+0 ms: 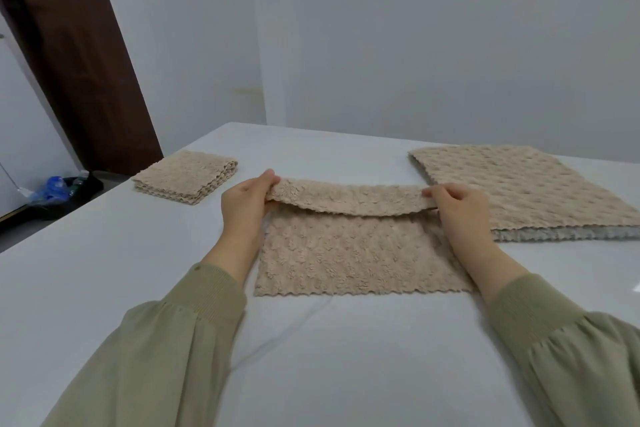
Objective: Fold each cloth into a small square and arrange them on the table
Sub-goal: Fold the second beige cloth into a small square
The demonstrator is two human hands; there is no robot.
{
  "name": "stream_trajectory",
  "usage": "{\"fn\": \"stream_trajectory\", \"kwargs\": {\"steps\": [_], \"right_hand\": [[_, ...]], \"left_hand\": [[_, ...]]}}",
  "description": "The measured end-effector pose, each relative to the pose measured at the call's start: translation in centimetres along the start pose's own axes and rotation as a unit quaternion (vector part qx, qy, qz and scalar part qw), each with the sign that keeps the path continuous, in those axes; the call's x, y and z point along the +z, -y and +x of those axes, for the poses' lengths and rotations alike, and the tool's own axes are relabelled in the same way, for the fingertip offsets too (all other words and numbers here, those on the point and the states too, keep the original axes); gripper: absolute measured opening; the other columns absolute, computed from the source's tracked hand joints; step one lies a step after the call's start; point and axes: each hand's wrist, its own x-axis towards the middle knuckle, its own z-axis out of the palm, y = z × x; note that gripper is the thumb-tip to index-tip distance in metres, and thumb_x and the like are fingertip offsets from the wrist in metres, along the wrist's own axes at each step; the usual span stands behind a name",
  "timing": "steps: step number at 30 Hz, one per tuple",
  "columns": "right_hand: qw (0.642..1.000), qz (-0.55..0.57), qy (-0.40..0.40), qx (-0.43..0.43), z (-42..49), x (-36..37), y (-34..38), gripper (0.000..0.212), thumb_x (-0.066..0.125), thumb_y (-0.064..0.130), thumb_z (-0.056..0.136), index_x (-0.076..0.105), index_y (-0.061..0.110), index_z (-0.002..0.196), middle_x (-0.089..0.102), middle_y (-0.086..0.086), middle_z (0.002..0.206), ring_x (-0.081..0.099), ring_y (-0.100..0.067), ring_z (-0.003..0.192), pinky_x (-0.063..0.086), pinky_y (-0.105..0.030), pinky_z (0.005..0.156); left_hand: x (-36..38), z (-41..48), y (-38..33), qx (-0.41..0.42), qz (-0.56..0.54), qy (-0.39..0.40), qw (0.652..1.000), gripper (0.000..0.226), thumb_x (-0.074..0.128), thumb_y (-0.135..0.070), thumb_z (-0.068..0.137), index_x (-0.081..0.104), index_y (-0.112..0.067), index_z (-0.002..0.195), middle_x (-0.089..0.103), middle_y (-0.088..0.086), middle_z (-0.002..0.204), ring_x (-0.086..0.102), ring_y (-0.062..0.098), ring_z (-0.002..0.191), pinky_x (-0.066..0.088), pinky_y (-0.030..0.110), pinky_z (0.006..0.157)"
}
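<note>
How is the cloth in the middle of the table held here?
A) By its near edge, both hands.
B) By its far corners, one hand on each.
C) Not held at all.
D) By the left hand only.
B: the left hand and right hand each pinch a far corner of the middle cloth, its far edge lifted above the flat part.

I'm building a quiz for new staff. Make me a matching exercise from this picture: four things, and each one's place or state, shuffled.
1 middle cloth
2 folded stack
3 unfolded pile
4 blue bag

a off the table, far left
b far edge pinched by left hand and right hand
c lying flat, table's right side
d small square, table's left side

Pairs: 1-b, 2-d, 3-c, 4-a
</note>
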Motion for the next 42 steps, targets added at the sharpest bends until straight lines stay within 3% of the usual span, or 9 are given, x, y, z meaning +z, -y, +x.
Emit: {"fn": "stream_trajectory", "kwargs": {"steps": [4, 10, 12, 21, 25, 29, 33, 37, 42], "right_hand": [[0.998, 0.002, -0.034, -0.049, -0.8, -0.2, 0.3, 0.024, 0.049, 0.0, 0.083, 0.07, 0.011, 0.085, 0.062, -0.012, 0.063, 0.042, -0.008, 0.041, 0.035, -0.018, 0.042], [0.994, -0.001, -0.061, -0.095, -3.3, -0.5, 1.1, 0.026, 0.044, 0.002, 0.076, 0.066, 0.017, 0.073, 0.052, -0.009, 0.052, 0.048, -0.024, 0.049, 0.04, -0.03, 0.053], [0.994, -0.022, -0.046, -0.092, -4.5, -1.1, 1.1, 0.027, 0.044, -0.004, 0.08, 0.065, 0.012, 0.076, 0.046, -0.003, 0.049, 0.04, -0.007, 0.04, 0.033, -0.022, 0.045], [0.948, -0.286, 0.066, -0.121, -7.6, -4.0, 0.3, 0.021, 0.048, 0.008, 0.086, 0.066, 0.017, 0.092, 0.058, 0.014, 0.078, 0.051, -0.016, 0.071, 0.032, -0.026, 0.064], [0.914, -0.363, 0.082, -0.163, -6.9, -3.5, 0.1, 0.025, 0.049, 0.013, 0.087, 0.068, 0.015, 0.103, 0.069, -0.003, 0.091, 0.058, -0.026, 0.083, 0.037, -0.029, 0.066], [0.9, -0.388, 0.101, -0.17, -5.3, -2.5, 0.0, 0.03, 0.05, 0.015, 0.087, 0.066, 0.015, 0.112, 0.065, -0.013, 0.089, 0.056, -0.03, 0.087, 0.042, -0.034, 0.07], [0.887, -0.412, 0.125, -0.168, -3.6, -1.1, -0.3, 0.036, 0.05, 0.016, 0.086, 0.06, 0.015, 0.121, 0.062, -0.015, 0.097, 0.056, -0.032, 0.092, 0.04, -0.034, 0.072], [0.895, -0.389, 0.135, -0.172, -2.0, -0.2, -0.7, 0.036, 0.049, 0.016, 0.089, 0.057, 0.015, 0.125, 0.062, -0.016, 0.101, 0.055, -0.031, 0.096, 0.041, -0.034, 0.075], [0.924, -0.3, 0.006, -0.237, -0.8, -0.6, -1.8, 0.02, 0.052, 0.01, 0.089, 0.069, 0.011, 0.1, 0.067, -0.011, 0.083, 0.054, -0.028, 0.078, 0.033, -0.029, 0.067]], "left_hand": [[-0.4, -0.6, -0.1, 0.0, 0.025, 0.009, 1.0, 0.013, 0.065, -0.001, 0.084, 0.069, -0.012, 0.08, 0.065, 0.005, 0.08, 0.063, 0.017, 0.073, 0.054, 0.022, 0.059], [-1.9, -2.6, -0.8, -0.021, 0.074, -0.006, 0.997, 0.022, 0.054, -0.003, 0.09, 0.069, -0.018, 0.089, 0.059, 0.002, 0.08, 0.051, 0.008, 0.043, 0.048, 0.019, 0.048], [-2.2, -3.6, -1.1, -0.024, 0.11, 0.002, 0.994, 0.022, 0.053, -0.005, 0.091, 0.07, -0.018, 0.091, 0.058, 0.001, 0.078, 0.05, 0.01, 0.046, 0.048, 0.021, 0.051], [-3.7, -6.6, -0.9, 0.052, 0.392, 0.143, 0.907, 0.014, 0.067, -0.02, 0.083, 0.072, -0.028, 0.093, 0.07, -0.003, 0.091, 0.056, 0.007, 0.061, 0.046, 0.024, 0.066], [-3.1, -5.8, -0.7, 0.118, 0.487, 0.15, 0.852, 0.032, 0.063, -0.022, 0.087, 0.065, -0.021, 0.119, 0.064, -0.006, 0.115, 0.054, 0.004, 0.095, 0.034, 0.015, 0.081], [-2.6, -4.0, 0.4, 0.153, 0.518, 0.149, 0.828, 0.038, 0.058, -0.021, 0.09, 0.058, -0.019, 0.129, 0.063, 0.0, 0.114, 0.051, 0.013, 0.1, 0.035, 0.021, 0.082], [-1.7, -2.4, 0.9, 0.151, 0.502, 0.134, 0.841, 0.033, 0.051, -0.029, 0.095, 0.06, -0.018, 0.125, 0.063, 0.002, 0.112, 0.051, 0.021, 0.113, 0.039, 0.03, 0.093], [-0.9, -2.1, 0.0, 0.141, 0.418, 0.089, 0.893, 0.023, 0.054, -0.025, 0.094, 0.07, -0.017, 0.108, 0.062, -0.008, 0.097, 0.051, 0.006, 0.093, 0.035, 0.02, 0.082], [-1.1, -1.7, -0.4, 0.117, 0.313, 0.046, 0.941, 0.013, 0.062, -0.021, 0.089, 0.074, -0.017, 0.091, 0.066, -0.012, 0.089, 0.058, 0.006, 0.084, 0.04, 0.02, 0.078]]}}
